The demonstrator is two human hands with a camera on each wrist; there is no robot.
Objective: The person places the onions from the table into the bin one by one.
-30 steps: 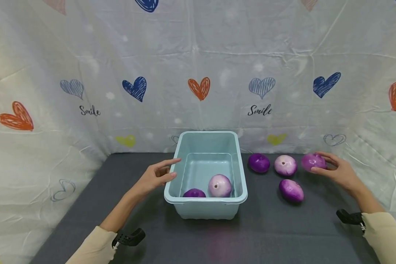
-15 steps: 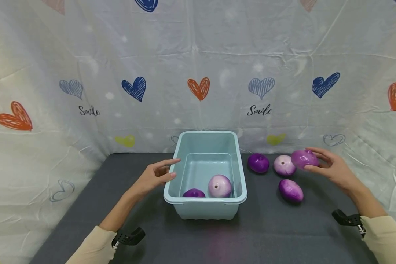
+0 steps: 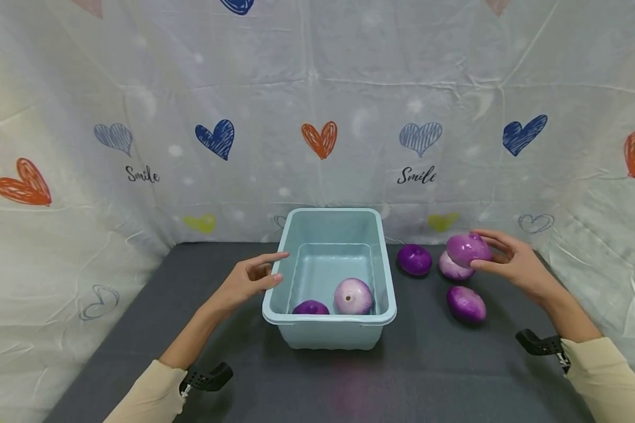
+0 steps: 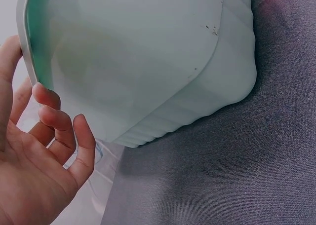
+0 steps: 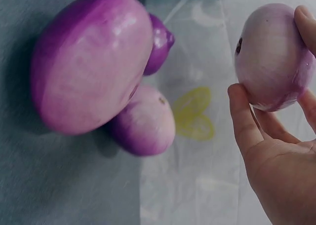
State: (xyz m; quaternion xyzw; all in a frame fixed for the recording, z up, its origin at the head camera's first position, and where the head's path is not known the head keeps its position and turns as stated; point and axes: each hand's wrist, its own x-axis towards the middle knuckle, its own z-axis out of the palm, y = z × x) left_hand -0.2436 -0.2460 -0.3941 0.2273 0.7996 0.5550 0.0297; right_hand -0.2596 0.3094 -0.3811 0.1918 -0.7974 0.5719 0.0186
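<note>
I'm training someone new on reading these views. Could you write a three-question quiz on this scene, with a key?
1. Count: in the head view, how many purple vegetables show inside the bin?
2. True or false: the left hand holds a purple vegetable.
3. Multiple choice: in the head view, the loose vegetables on the dark tabletop lie (A) left of the bin, (B) right of the bin, (C) behind the bin.

Key: 1. Two. 2. False; the right hand holds one. 3. B.
</note>
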